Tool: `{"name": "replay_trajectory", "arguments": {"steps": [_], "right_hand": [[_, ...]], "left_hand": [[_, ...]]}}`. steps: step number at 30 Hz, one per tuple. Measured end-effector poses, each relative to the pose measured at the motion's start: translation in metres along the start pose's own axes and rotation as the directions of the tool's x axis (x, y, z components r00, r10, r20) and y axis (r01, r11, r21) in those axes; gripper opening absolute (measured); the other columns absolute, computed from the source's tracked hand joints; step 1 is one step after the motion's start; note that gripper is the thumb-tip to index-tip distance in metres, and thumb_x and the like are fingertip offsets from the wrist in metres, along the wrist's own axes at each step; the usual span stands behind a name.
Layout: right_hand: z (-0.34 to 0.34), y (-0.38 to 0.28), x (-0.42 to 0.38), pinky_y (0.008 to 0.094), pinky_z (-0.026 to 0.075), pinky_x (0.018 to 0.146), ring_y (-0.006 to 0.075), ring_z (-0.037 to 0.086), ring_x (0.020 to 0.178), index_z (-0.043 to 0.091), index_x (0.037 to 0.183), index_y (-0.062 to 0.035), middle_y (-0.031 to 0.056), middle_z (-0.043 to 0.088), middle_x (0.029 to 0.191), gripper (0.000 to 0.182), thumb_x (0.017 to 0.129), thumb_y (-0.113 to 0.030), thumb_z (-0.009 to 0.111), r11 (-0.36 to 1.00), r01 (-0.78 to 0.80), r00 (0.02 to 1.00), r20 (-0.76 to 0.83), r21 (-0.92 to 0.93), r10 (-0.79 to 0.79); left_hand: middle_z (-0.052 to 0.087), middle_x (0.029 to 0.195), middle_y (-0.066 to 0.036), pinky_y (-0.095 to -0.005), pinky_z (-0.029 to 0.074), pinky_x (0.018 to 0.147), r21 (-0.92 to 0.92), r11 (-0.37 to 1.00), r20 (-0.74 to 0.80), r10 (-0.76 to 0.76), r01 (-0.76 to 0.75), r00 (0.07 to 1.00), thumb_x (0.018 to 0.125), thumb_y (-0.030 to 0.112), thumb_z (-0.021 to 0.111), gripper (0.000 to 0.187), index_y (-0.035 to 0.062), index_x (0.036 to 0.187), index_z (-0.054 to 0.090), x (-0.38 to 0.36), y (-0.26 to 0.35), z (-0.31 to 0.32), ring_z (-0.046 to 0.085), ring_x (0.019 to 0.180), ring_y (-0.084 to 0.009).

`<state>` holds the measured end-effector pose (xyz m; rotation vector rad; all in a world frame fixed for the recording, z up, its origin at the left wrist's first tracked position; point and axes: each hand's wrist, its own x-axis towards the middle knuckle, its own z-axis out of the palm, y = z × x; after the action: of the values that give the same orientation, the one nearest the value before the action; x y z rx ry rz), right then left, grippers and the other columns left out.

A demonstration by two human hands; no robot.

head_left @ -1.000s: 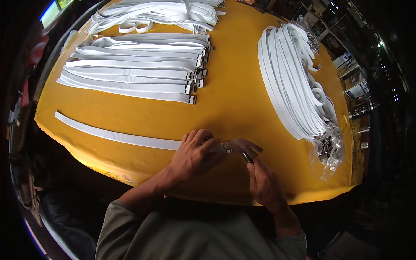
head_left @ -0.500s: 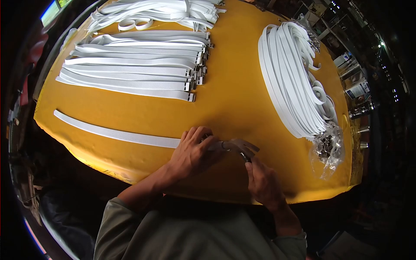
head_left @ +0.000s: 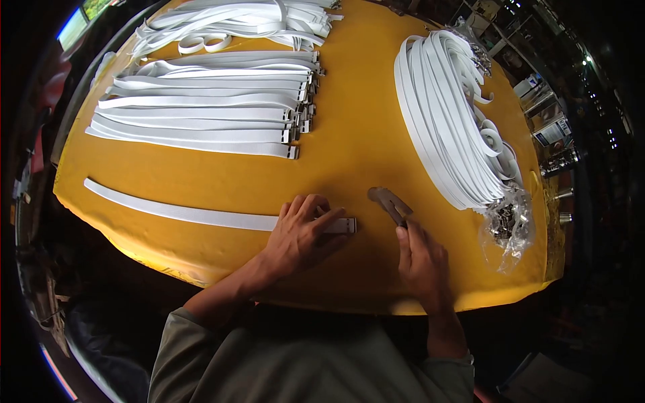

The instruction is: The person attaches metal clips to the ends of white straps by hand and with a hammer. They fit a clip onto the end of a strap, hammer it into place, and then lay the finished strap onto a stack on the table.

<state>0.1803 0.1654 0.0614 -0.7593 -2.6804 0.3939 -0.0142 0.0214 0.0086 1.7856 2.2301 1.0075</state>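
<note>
A single white webbing strap lies along the front of the yellow table, with a metal clip at its right end. My left hand is closed over the strap near that clip, fingers bent and pressing on it; part of the strap is hidden beneath. In my right hand are metal pliers, gripped by a handle. Their handles look spread, and the head stands apart from the clip, up and to the right of it.
Clipped white straps lie in a row at the back left, a looser pile behind them. A looped strap bundle is on the right, beside a clear plastic bag of small metal parts. The yellow table cover ends near my body.
My right hand has drawn the pliers off the strap's end, up and to the right, exposing the metal clip. The left hand stays on the strap.
</note>
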Motion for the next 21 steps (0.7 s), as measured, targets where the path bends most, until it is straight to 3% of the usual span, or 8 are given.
{"name": "replay_trajectory", "arguments": {"steps": [6,7,10,14,17,18,19,21], "right_hand": [[0.024,0.051,0.013,0.0437,0.055,0.059,0.0327,0.068,0.074,0.058,0.116,-0.0077,0.0127,0.066,0.089,0.026,0.1,-0.029,0.056,0.954,-0.087,0.992,-0.115,-0.286,0.056],[0.026,0.058,0.015,0.0418,0.055,0.058,0.0302,0.068,0.075,0.058,0.116,-0.0085,0.0109,0.066,0.09,0.026,0.099,-0.028,0.058,0.942,-0.077,0.987,-0.156,-0.328,0.026],[0.03,0.057,0.017,0.0391,0.056,0.06,0.0286,0.068,0.077,0.056,0.115,-0.0079,0.0098,0.065,0.093,0.027,0.096,-0.026,0.063,0.939,-0.076,0.984,-0.18,-0.335,0.015],[0.033,0.048,0.017,0.037,0.057,0.064,0.0298,0.066,0.078,0.057,0.116,-0.0061,0.0102,0.062,0.093,0.03,0.093,-0.024,0.067,0.961,-0.104,0.985,-0.157,-0.257,0.065],[0.02,0.016,0.014,0.0337,0.055,0.068,0.0268,0.068,0.08,0.056,0.122,-0.0037,0.0116,0.064,0.101,0.036,0.094,-0.023,0.067,0.986,0.132,0.914,-0.374,-0.097,-0.159],[0.017,0.002,0.011,0.0329,0.054,0.073,0.0224,0.067,0.087,0.056,0.124,-0.003,0.011,0.066,0.102,0.036,0.095,-0.021,0.067,0.902,0.028,0.987,-0.153,0.43,0.042],[0.017,-0.007,0.009,0.0321,0.053,0.078,0.0181,0.066,0.094,0.056,0.126,-0.0024,0.0103,0.067,0.104,0.037,0.095,-0.019,0.067,0.565,-0.177,0.984,0.143,0.806,0.104],[0.021,-0.01,0.008,0.0304,0.053,0.079,0.0148,0.065,0.093,0.055,0.128,-0.002,0.0099,0.068,0.104,0.038,0.096,-0.018,0.067,0.524,-0.23,0.972,0.215,0.82,0.091]], "left_hand": [[0.056,0.114,-0.007,-0.0425,0.045,0.091,0.007,0.994,0.099,0.108,-0.109,0.989,0.084,0.029,0.074,0.034,0.0205,0.116,0.07,0.01,-0.008,0.006,0.056,0.105,-0.0287],[0.057,0.112,-0.006,-0.0412,0.049,0.087,0.101,0.966,0.093,0.23,-0.239,0.969,0.083,0.026,0.074,0.03,0.0199,0.112,0.07,0.011,-0.011,0.006,0.058,0.103,-0.0284],[0.057,0.11,-0.01,-0.0405,0.053,0.076,0.066,0.909,0.066,0.408,-0.412,0.91,0.084,0.019,0.069,0.03,0.0151,0.114,0.066,0.021,-0.015,0.006,0.059,0.099,-0.0269],[0.057,0.11,-0.009,-0.0394,0.057,0.07,-0.044,0.901,0.083,0.434,-0.432,0.897,0.082,0.017,0.072,0.03,0.0128,0.111,0.065,0.027,-0.005,-0.011,0.063,0.094,-0.0266],[0.058,0.11,-0.006,-0.04,0.058,0.064,-0.05,0.933,-0.008,0.356,-0.356,0.935,0.078,0.021,0.079,0.036,0.011,0.109,0.064,0.029,0.002,-0.016,0.067,0.089,-0.0275],[0.058,0.11,-0.006,-0.04,0.058,0.064,-0.048,0.93,-0.001,0.365,-0.364,0.931,0.078,0.021,0.079,0.036,0.011,0.109,0.064,0.03,0.005,-0.016,0.067,0.089,-0.0275],[0.058,0.109,-0.006,-0.0391,0.058,0.061,-0.051,0.933,-0.01,0.355,-0.355,0.935,0.079,0.022,0.079,0.036,0.0111,0.11,0.064,0.029,0.007,-0.016,0.067,0.086,-0.0267],[0.059,0.107,-0.005,-0.0383,0.057,0.058,-0.047,0.933,-0.015,0.356,-0.357,0.934,0.08,0.022,0.079,0.036,0.0112,0.111,0.064,0.028,0.012,-0.017,0.067,0.083,-0.0259]]}}
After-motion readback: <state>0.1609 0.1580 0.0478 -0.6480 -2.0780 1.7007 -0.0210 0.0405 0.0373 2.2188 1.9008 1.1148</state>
